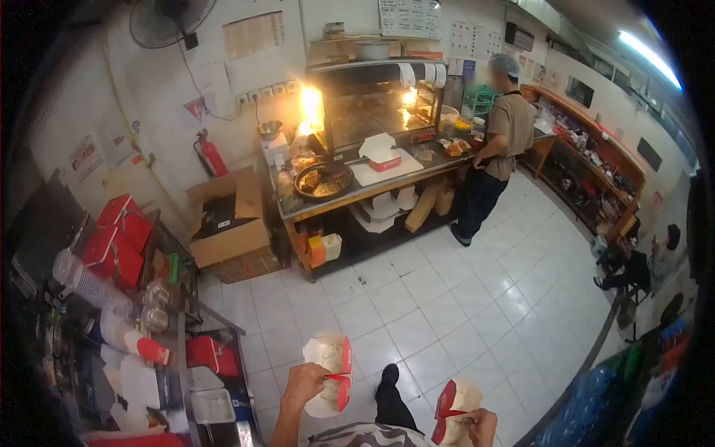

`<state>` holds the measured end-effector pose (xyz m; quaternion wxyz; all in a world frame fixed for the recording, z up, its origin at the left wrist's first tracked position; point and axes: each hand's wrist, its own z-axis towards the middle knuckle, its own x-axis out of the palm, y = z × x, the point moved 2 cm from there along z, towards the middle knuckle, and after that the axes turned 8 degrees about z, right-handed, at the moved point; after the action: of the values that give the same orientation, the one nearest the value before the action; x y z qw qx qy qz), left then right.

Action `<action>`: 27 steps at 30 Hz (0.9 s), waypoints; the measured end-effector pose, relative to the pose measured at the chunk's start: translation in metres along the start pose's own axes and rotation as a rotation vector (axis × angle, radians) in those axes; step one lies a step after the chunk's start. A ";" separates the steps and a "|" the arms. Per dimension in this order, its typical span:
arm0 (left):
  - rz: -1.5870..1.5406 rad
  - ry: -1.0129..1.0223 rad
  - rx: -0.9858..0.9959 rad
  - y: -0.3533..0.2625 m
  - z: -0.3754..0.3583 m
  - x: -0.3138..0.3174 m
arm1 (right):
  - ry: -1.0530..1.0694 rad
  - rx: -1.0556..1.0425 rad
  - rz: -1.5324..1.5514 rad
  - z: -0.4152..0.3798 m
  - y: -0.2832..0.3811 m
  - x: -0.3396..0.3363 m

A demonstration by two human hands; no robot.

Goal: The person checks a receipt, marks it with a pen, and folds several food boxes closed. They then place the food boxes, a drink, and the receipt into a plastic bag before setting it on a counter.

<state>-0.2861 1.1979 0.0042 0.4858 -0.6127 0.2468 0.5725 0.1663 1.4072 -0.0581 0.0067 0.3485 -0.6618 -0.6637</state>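
Note:
My left hand [305, 383] is closed, its fingers pinching the red edge of a red and white paper food box [328, 353] whose pale inside faces up. To the right, my right hand [482, 427] grips a similar red and white food box [451, 395] by its edge. Both boxes are held over the tiled floor, apart from each other. My shoe [389, 378] shows between them. On the counter ahead, out of reach of both hands, another food box [384, 159] stands with its white lid up, on a white board.
A wide pan of food [323, 179] and a lit warming cabinet [380, 104] are on the counter. A co-worker [500, 141] stands at its right end. An open cardboard box [231, 238] sits left of the counter. A shelf with stacked cups [89, 283] runs along the left.

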 end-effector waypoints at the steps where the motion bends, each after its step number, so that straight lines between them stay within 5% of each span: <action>1: -0.028 -0.009 -0.036 -0.001 0.023 0.003 | 0.007 -0.010 -0.114 0.037 0.011 -0.001; 4: -0.031 -0.036 -0.068 0.009 0.118 -0.001 | -0.016 0.085 -0.478 0.174 0.028 0.015; 8: -0.015 -0.098 -0.162 0.021 0.205 -0.007 | 0.104 -0.225 -0.452 0.340 0.110 0.027; 10: 0.023 -0.116 -0.206 0.035 0.252 -0.004 | 0.150 -0.335 -0.555 0.433 0.093 0.044; 20: -0.088 -0.152 -0.259 0.112 0.541 0.029 | 0.215 -0.402 -0.229 0.747 0.209 0.135; 23: 0.092 0.101 -0.276 0.133 0.614 0.037 | 0.242 -0.431 -0.210 0.805 0.240 0.153; 25: -0.044 -0.158 -0.127 0.136 0.667 0.032 | 0.234 -0.402 -0.149 0.846 0.258 0.158; 27: -0.030 -0.100 -0.174 0.137 0.713 0.029 | 0.260 -0.375 -0.141 0.894 0.267 0.163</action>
<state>-0.7269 1.7756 0.0248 0.4512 -0.6267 0.1624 0.6142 -0.4990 2.0788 -0.0022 0.1100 0.4690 -0.4945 -0.7235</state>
